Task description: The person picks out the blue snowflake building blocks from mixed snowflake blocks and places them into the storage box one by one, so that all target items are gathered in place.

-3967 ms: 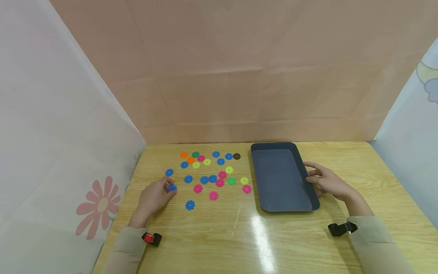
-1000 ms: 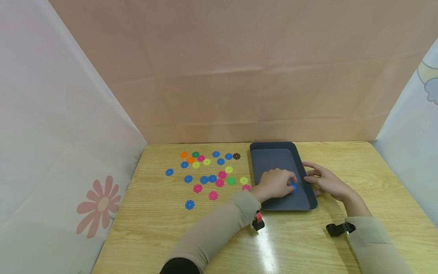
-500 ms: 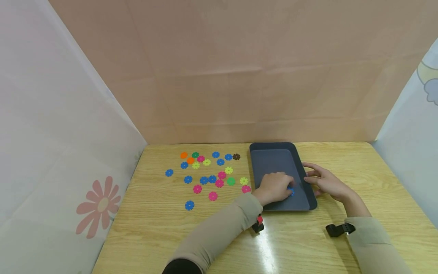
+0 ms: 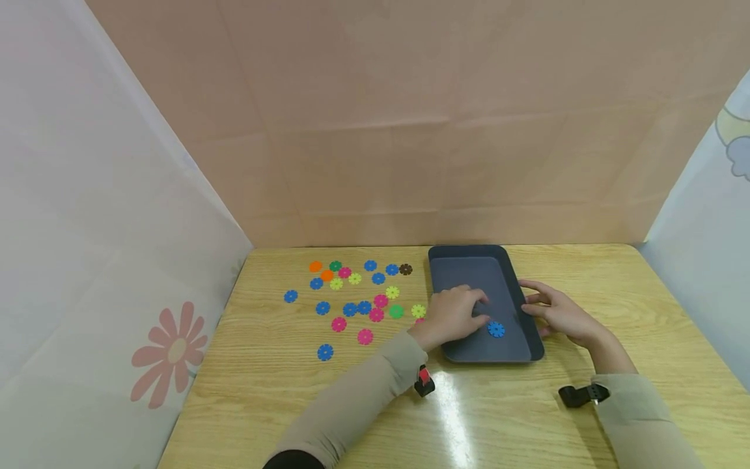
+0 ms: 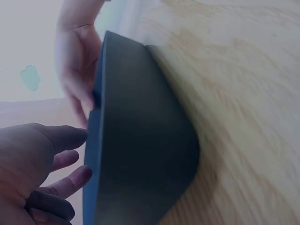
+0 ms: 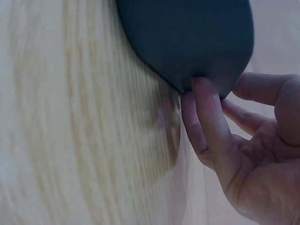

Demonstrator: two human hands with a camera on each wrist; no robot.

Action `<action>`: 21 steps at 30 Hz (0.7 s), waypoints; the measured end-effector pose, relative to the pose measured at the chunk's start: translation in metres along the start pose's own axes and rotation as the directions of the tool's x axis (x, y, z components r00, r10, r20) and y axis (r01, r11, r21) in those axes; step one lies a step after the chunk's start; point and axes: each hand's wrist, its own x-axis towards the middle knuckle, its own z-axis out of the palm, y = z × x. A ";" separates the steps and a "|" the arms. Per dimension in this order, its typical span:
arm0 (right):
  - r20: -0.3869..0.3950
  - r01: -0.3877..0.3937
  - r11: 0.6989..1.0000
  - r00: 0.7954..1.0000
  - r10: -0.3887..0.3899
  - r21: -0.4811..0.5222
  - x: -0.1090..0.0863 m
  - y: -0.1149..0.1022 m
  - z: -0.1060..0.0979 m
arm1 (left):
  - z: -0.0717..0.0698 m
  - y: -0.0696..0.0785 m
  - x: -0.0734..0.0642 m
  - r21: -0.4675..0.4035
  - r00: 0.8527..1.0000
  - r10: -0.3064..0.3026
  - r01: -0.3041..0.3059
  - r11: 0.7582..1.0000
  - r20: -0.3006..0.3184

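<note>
A dark grey rectangular tray (image 4: 467,273) lies on the table, with one blue notched plastic disc (image 4: 496,329) flat on its floor near the front right. My left hand (image 4: 454,316) hovers over the tray's left part, thumb and fingers apart and holding nothing, just left of that disc. At the tray's right side, my right hand (image 4: 562,316) grips the wall. The right wrist view shows its thumb over the rim and fingers against the outer wall (image 6: 192,42). In the left wrist view, the tray's near side (image 5: 145,131) hides the disc.
Left of the tray, several notched discs lie scattered on the wooden table (image 4: 263,397), among them a pink disc (image 4: 365,337), a green disc (image 4: 396,312), an orange disc (image 4: 316,266) and a brown disc (image 4: 405,269). A beige backdrop (image 4: 375,163) stands behind.
My left hand carried the blue disc from the table's left into the tray, let it go and drew back leftward. The right hand keeps its grip on the tray, which shifted slightly left.
</note>
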 end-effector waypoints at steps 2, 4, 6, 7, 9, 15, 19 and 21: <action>-0.003 0.003 1.000 1.000 -0.003 -0.004 0.000 0.001 0.000 | -0.005 -0.007 -0.006 -0.044 1.000 -0.005 0.005 0.999 -0.014; -0.003 0.005 1.000 1.000 -0.005 -0.007 0.000 0.001 -0.001 | -0.012 -0.015 -0.013 -0.090 1.000 -0.020 0.018 0.996 -0.024; -0.006 0.007 1.000 1.000 -0.007 -0.009 -0.001 0.002 -0.001 | -0.020 -0.023 -0.021 -0.132 0.999 -0.035 0.030 0.991 -0.041; -0.007 0.008 1.000 1.000 -0.008 -0.011 0.000 0.002 -0.001 | -0.024 -0.029 -0.026 -0.142 0.998 -0.049 0.041 0.989 -0.051; -0.007 0.007 1.000 1.000 -0.007 -0.013 0.000 0.001 -0.001 | -0.033 -0.039 -0.034 -0.172 0.995 -0.074 0.062 0.983 -0.067; -0.005 0.006 1.000 1.000 -0.006 -0.015 0.001 -0.001 0.000 | -0.050 -0.073 -0.055 -0.229 0.980 -0.156 0.125 0.965 -0.121; -0.007 0.005 1.000 1.000 -0.005 -0.013 0.000 -0.001 0.000 | -0.058 -0.093 -0.071 -0.246 0.972 -0.188 0.150 0.958 -0.139; -0.009 0.003 1.000 1.000 -0.003 -0.011 0.000 0.000 0.000 | -0.061 -0.101 -0.079 -0.234 0.970 -0.195 0.157 0.959 -0.146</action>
